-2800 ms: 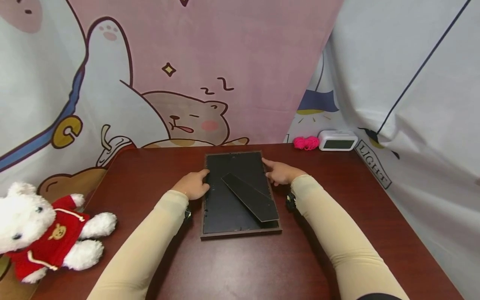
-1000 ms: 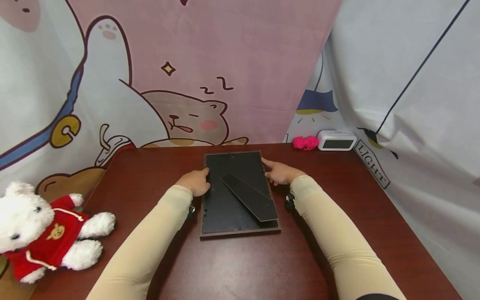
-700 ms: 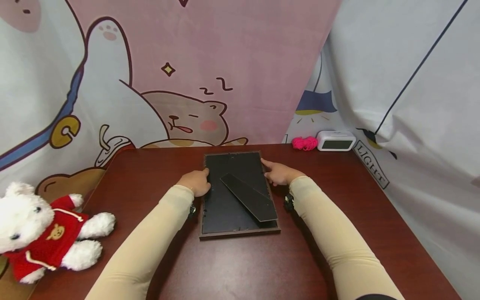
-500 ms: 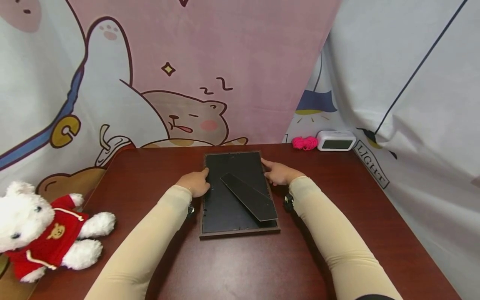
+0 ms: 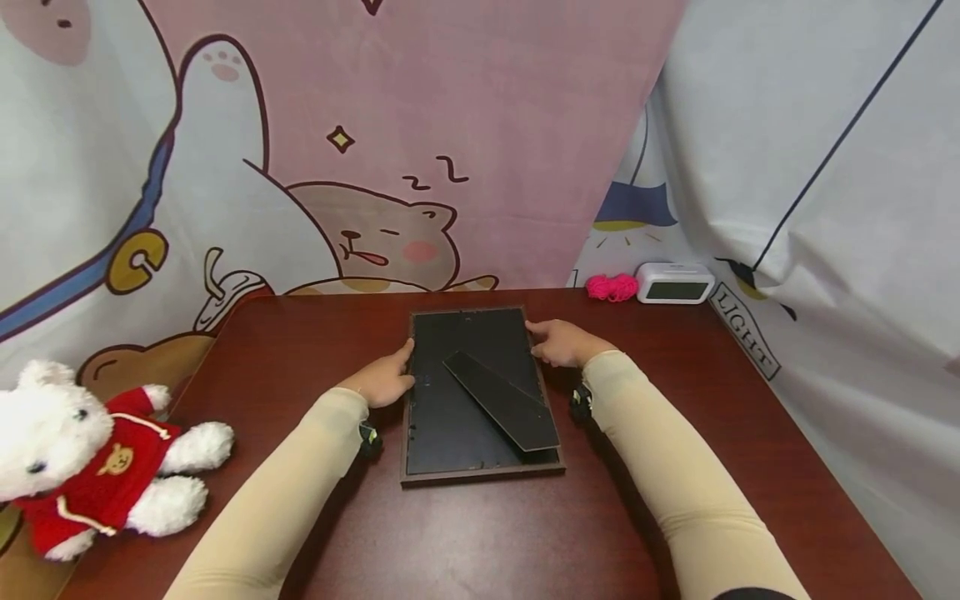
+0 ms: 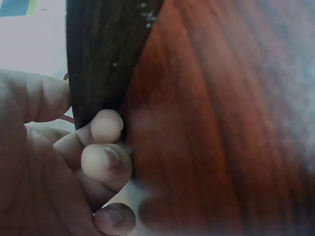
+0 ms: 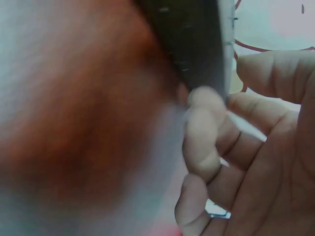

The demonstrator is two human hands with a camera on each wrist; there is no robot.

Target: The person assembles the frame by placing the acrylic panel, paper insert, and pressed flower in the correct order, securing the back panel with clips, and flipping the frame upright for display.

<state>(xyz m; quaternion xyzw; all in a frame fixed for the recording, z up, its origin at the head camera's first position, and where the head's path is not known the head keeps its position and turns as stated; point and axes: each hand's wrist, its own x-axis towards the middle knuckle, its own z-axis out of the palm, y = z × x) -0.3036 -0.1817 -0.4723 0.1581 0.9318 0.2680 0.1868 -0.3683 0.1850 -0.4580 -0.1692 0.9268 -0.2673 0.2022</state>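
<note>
A picture frame (image 5: pixel 442 425) lies back side up on the dark red table, black backing inside a thin brown border. Its black easel stand (image 5: pixel 502 404) slants across the backing. At the frame's left side, my left hand (image 5: pixel 381 379) grips the edge. The left wrist view has the dark frame edge (image 6: pixel 101 54) between thumb and curled fingers (image 6: pixel 107 127). My right hand (image 5: pixel 566 343) holds the right side near the far corner. In the right wrist view, fingers (image 7: pixel 202 142) curl at the frame's side (image 7: pixel 197 44), thumb across from them. The frame's front faces down, hidden.
A white plush bear (image 5: pixel 112 467) in a red hoodie sits at the table's left edge. Pink yarn (image 5: pixel 612 287) and a white digital clock (image 5: pixel 675 283) stand at the back right. A cartoon-printed curtain (image 5: pixel 480 142) hangs behind the table.
The frame has shifted slightly toward me with its stand. My left hand has moved a little outward and its wrist has turned, thumb and finger more spread. The right hand stays at the right edge.
</note>
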